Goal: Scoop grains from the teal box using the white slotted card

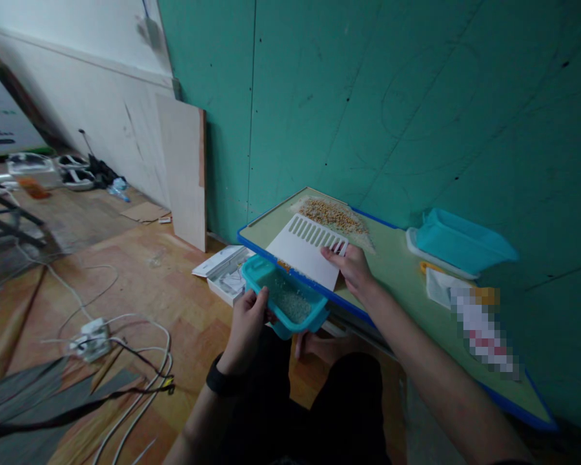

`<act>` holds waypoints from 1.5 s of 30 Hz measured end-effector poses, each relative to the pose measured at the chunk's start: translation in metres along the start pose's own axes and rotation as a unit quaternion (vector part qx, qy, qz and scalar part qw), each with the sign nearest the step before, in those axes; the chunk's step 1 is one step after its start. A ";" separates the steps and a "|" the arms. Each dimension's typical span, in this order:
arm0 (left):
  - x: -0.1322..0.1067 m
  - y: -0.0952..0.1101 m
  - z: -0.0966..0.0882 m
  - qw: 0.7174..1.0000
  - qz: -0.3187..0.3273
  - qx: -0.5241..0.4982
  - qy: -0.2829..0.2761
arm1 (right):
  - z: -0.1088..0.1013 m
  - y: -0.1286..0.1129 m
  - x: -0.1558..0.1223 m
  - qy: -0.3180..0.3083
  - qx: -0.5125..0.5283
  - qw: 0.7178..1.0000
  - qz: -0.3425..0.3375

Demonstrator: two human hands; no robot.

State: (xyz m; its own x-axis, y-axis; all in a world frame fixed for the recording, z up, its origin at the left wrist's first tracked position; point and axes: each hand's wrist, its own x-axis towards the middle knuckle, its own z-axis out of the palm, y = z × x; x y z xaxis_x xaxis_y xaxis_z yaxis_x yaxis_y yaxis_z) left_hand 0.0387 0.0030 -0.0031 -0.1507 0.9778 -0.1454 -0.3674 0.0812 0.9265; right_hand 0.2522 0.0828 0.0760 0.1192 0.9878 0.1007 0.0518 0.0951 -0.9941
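Note:
My left hand point(248, 318), with a black band on the wrist, grips the near left rim of a turquoise plastic tub point(285, 328). The tub sits just below the table's front edge and has pale, whitish grains point(295, 305) at its bottom. My right hand point(352, 268) is closed around the right side of a flat white slotted scraper point(304, 256). This scraper lies low over the table, its plain edge by the blue-trimmed table edge above the tub. Behind it spreads a pile of yellow kernels mixed with pale grains point(329, 214).
On the green-topped table point(392, 265), a turquoise bin point(465, 240) stands at the right, near a white tray with a yellow handle point(438, 284) and a pixelated packet point(487, 332). A white box point(223, 278) is beyond the tub. Cables and a power strip point(91, 339) lie on the floor.

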 end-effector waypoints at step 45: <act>-0.003 -0.008 -0.009 0.998 -0.017 -0.014 -0.065 | -0.163 -0.029 -0.033 0.263 -0.107 0.952 -0.119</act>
State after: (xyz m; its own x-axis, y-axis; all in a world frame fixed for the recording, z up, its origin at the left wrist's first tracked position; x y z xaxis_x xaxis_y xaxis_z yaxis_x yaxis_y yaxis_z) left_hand 0.0342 -0.0027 -0.0129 -0.0191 0.9915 -0.1288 -0.3956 0.1108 0.9117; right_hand 0.4086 0.0268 0.1084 0.5548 0.7380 0.3841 0.3337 0.2255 -0.9153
